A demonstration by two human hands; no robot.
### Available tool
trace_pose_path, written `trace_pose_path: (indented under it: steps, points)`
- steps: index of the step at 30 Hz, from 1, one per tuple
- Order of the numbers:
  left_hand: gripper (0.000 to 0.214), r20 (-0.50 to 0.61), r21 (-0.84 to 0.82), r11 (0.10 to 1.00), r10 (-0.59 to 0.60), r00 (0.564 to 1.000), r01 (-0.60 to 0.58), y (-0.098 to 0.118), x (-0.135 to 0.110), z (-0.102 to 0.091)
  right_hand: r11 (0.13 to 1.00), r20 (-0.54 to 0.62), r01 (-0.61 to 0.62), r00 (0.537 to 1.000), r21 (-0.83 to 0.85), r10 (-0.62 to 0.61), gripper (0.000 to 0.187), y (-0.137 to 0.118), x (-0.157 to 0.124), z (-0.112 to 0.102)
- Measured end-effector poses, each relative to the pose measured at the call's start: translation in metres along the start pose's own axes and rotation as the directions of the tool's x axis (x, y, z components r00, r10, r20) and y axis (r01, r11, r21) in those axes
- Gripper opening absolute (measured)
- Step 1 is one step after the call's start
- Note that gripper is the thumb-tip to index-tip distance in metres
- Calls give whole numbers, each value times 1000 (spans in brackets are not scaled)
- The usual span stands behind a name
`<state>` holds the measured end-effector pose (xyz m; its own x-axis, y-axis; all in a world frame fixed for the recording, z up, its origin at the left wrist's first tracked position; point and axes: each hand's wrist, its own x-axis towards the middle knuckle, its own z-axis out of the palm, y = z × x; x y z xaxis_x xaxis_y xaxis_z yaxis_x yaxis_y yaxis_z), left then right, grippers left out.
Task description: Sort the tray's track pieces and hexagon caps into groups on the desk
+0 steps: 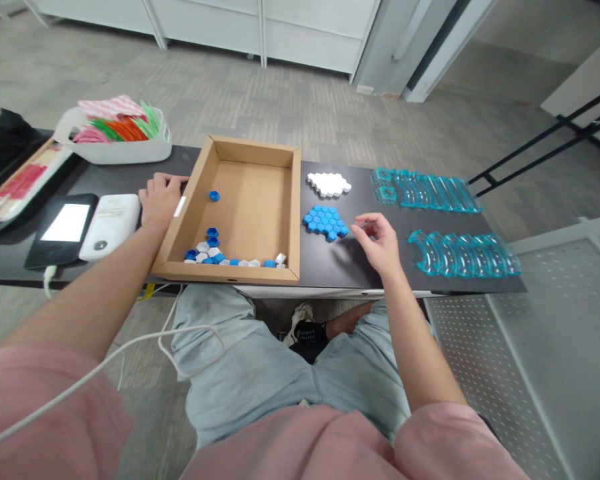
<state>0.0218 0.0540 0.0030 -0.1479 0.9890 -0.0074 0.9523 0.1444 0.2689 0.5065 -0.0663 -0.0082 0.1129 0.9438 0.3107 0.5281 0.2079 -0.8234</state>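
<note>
My left hand [161,199] lies on the table against the left wall of a cardboard box [295,220], fingers stretched out. Inside the box, loose blue and white hexagon tiles gather along the near side, with one blue hexagon tile [215,196] apart, farther in. To the right of the box, blue hexagon tiles [325,220] sit close together in a cluster. My right hand [379,241] is at this cluster's right edge, thumb and index finger slightly apart; I see nothing between them. Behind it lies a cluster of white hexagon tiles [329,185].
Clear teal plastic pieces [437,192] stand in rows at the right, with another row [465,255] nearer me. On the left are a phone [63,227], a white device [111,227], a white basket [130,151] of colourful strips and a tray [20,183]. A white cable [105,363] crosses my lap.
</note>
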Motion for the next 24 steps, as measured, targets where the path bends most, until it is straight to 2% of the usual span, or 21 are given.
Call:
trace_pose_path:
  steps: [2, 3, 4, 5, 7, 9, 10, 12, 14, 16, 17, 18, 21, 22, 24]
  points:
    - [63, -2, -10, 1000, 10, 1000, -10, -2, 0, 1, 992, 123, 122, 985, -8, -120, 27, -28, 5, 10]
    - [63, -1, -12, 1000, 13, 1000, -13, -2, 1, 1, 978, 228, 209, 952, -4, -202, 24, -46, 8, 18]
    - [63, 1, -13, 1000, 10, 1000, -10, -3, 1, 2, 955, 343, 296, 896, 9, -281, 21, -64, 14, 27]
    - [64, 4, -12, 1000, 7, 1000, -7, -3, 1, 2, 928, 469, 371, 816, 26, -339, 18, -81, 20, 39]
    - [64, 7, -7, 1000, -1, 1000, 2, -2, 0, 2, 882, 700, 468, 614, 51, -366, 12, -113, 34, 64]
    - [63, 7, 3, 1000, -2, 1000, 2, -1, -1, 2, 859, 867, 510, 405, 47, -289, 9, -135, 49, 90]
    - [62, 6, 9, 1000, -1, 1000, 1, 0, -1, 2, 851, 920, 523, 314, 39, -235, 13, -142, 55, 101]
    - [61, 2, 17, 1000, 2, 1000, -2, 2, -3, 2, 839, 975, 544, 175, 19, -136, 26, -148, 66, 118]
    - [60, -8, 17, 1000, 12, 1000, -12, 3, -3, 2, 822, 993, 570, 97, -6, -60, 34, -148, 72, 129]
    - [57, -31, 18, 1000, 17, 999, -16, 2, -2, 4, 798, 998, 602, 66, -32, -10, 33, -145, 75, 135]
    - [56, -45, 18, 1000, 17, 999, -17, 2, -1, 6, 781, 997, 623, 82, -51, -1, 30, -144, 75, 136]
    - [55, -58, 16, 1000, 18, 998, -17, 0, 0, 8, 758, 992, 647, 125, -77, -6, 27, -144, 74, 137]
    - [54, -89, -5, 1000, 28, 996, -28, -5, 4, 15, 695, 953, 701, 292, -159, -77, 26, -147, 73, 134]
    - [54, -94, -12, 999, 36, 995, -37, -6, 6, 17, 689, 944, 705, 317, -169, -93, 29, -149, 73, 132]
    - [55, -103, -22, 999, 46, 994, -49, -9, 7, 20, 702, 951, 696, 297, -153, -87, 44, -150, 74, 127]
